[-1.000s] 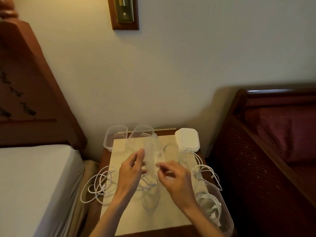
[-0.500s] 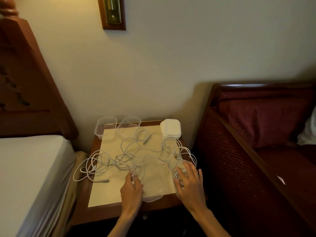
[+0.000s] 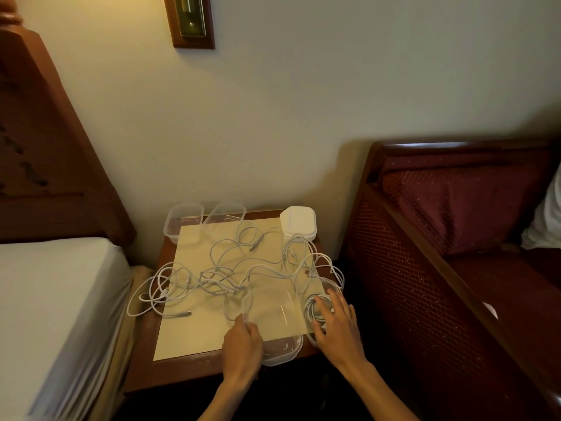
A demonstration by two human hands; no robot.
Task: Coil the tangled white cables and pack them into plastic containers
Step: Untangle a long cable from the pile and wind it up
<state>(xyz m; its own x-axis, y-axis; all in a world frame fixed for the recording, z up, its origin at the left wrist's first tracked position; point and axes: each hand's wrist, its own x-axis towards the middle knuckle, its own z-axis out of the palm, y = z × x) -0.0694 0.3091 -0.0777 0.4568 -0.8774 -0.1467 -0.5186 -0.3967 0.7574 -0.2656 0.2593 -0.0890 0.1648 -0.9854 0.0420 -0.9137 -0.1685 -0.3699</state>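
Cables [image 3: 230, 268] sprawl tangled across the bench [image 3: 182, 370]. Right hand [image 3: 335, 325], fingers spread, presses a coiled bundle [image 3: 315, 308] into a container [image 3: 332, 288]; left hand [image 3: 243, 344] pinches an empty container [image 3: 273, 323]. Likely light, limp and springy, so best gripped across the loops.

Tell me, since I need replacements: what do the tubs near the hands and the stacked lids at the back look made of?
The see-through rectangular tub near the left hand looks like thin clear glossy plastic: the cream mat shows through it. The stack of white square lids looks like opaque matte plastic, though dim light leaves the finish uncertain.
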